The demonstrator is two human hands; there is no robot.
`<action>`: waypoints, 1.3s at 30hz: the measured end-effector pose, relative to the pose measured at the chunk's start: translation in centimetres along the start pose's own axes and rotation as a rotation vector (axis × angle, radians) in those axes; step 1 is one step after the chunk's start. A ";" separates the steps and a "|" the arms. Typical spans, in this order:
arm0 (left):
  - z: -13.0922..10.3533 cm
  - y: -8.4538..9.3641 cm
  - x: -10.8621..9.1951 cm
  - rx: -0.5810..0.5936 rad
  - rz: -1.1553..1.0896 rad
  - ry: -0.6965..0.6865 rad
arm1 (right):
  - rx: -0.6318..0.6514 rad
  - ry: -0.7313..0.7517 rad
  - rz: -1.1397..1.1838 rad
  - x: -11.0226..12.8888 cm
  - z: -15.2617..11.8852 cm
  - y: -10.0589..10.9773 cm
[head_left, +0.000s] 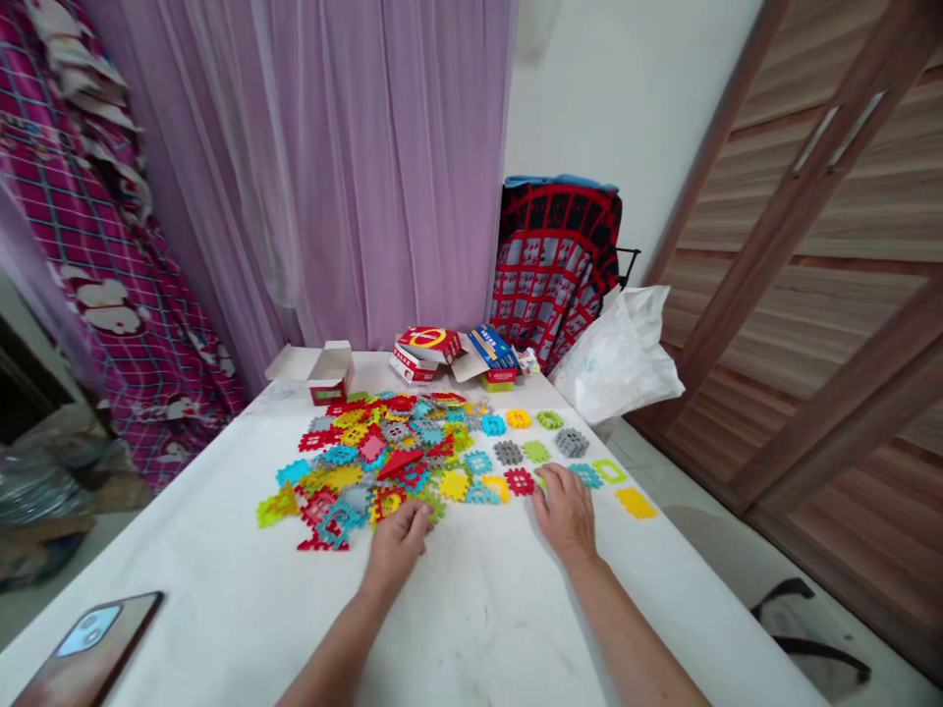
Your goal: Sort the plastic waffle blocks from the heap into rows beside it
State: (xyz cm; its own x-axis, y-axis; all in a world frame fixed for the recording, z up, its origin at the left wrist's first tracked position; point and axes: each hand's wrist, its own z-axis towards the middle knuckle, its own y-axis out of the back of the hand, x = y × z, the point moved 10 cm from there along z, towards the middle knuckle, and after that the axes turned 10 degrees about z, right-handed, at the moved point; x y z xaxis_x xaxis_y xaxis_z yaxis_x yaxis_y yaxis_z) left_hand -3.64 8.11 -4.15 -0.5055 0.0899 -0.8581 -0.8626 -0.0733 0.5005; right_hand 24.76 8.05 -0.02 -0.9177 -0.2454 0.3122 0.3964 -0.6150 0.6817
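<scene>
A loose pile of interlocking plastic building pieces (346, 478) in red, yellow, blue, grey and green covers the table's middle left. My left hand (402, 540) rests at the pile's near edge, fingers curled closed, with no piece showing in them. Right of the pile, my right hand (566, 513) is closed over a small green piece (542, 483), mostly hidden under the fingers. Beside that hand lie a red piece (520, 481) and a blue piece (585, 475). Farther back sit grey stacked pieces (572, 443), a blue stack (493, 425) and a yellow one (518, 419).
Opened cardboard boxes (329, 373) stand along the white table's (471, 609) far edge. A phone (88, 648) lies at the near left. At the right edge are a yellow piece (636, 504) and, beyond the table, a white plastic bag (619, 358).
</scene>
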 end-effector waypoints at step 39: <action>-1.8 1.9 1.2 -0.044 0.058 0.103 | 0.303 0.113 0.307 11.6 1.2 -6.7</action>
State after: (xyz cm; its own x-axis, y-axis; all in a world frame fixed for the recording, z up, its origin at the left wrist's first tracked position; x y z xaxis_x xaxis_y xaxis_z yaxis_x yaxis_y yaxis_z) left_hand -5.84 6.34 -4.48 -0.5480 -0.0180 -0.8363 -0.8292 -0.1196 0.5460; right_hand 11.45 10.25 -0.17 -0.7466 -0.4730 0.4679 0.6249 -0.2572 0.7371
